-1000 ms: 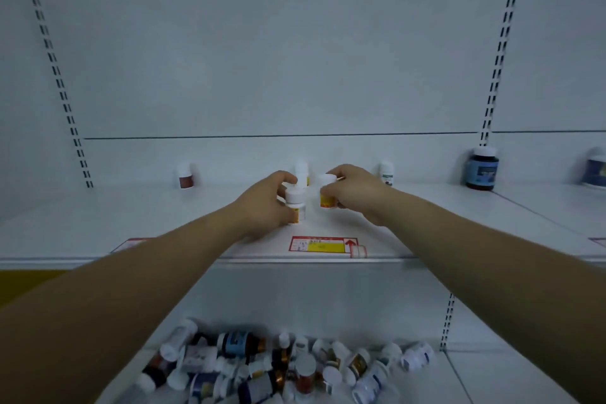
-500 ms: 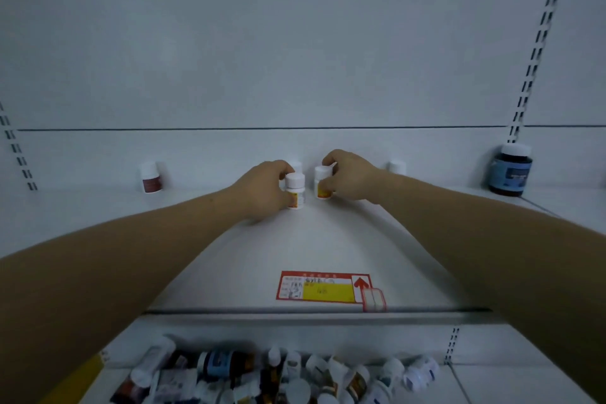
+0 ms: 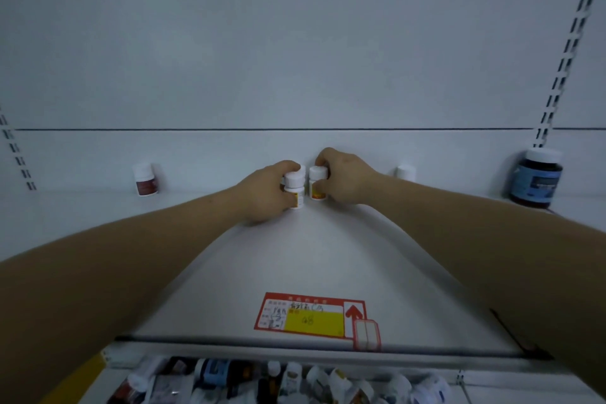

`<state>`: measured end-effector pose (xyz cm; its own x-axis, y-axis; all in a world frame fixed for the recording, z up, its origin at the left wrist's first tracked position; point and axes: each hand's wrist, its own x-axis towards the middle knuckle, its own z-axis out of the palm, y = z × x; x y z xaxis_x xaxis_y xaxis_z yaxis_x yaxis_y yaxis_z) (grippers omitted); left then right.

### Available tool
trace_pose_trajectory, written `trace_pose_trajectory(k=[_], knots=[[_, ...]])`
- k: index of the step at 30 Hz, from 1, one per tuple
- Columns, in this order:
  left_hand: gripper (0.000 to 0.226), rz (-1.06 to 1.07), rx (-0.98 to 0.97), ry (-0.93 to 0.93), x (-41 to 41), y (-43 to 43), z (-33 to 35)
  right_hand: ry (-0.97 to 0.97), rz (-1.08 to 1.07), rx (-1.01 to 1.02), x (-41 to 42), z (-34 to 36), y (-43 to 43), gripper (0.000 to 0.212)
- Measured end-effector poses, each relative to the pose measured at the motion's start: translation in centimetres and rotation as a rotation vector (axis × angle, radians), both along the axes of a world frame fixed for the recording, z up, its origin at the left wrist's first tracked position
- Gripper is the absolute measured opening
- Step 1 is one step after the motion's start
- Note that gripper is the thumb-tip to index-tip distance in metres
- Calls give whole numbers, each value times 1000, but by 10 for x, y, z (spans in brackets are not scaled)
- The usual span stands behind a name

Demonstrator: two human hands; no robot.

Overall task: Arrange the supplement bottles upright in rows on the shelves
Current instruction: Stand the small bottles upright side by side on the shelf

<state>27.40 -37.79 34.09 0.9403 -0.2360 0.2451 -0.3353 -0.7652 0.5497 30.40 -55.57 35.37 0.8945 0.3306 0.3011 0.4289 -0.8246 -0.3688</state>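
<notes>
Setting two small bottles down at the back of the shelf, past the price tag.

I have both arms stretched far in, palms facing each other. My left hand is wrapped around the left bottle, my right hand closed on the right bottle; both stand upright, just beside each other, straight beyond the tag near the back wall. Another white cap seems to sit behind them, though I can't tell for sure. I judge the placing step is nearly done: next I should let go without tipping them, then draw back toward the tag and reach below it to the heap of loose bottles.
</notes>
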Motion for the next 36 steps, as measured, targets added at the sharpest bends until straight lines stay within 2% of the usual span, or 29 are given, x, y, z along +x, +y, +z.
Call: trace_pose_trajectory(k=[4, 22, 31, 36], knots=[[55, -31, 21, 9, 1, 0, 0, -27, -6, -9, -1, -1, 1, 38], [70, 11, 56, -112, 0, -4, -1, -47, -14, -46, -7, -3, 4, 34], [74, 96, 156, -8, -16, -7, 16, -48, -35, -82, -6, 11, -2, 48], [69, 202, 259, 66, -46, 12, 30, -120, 8, -81, -11, 31, -4, 51]])
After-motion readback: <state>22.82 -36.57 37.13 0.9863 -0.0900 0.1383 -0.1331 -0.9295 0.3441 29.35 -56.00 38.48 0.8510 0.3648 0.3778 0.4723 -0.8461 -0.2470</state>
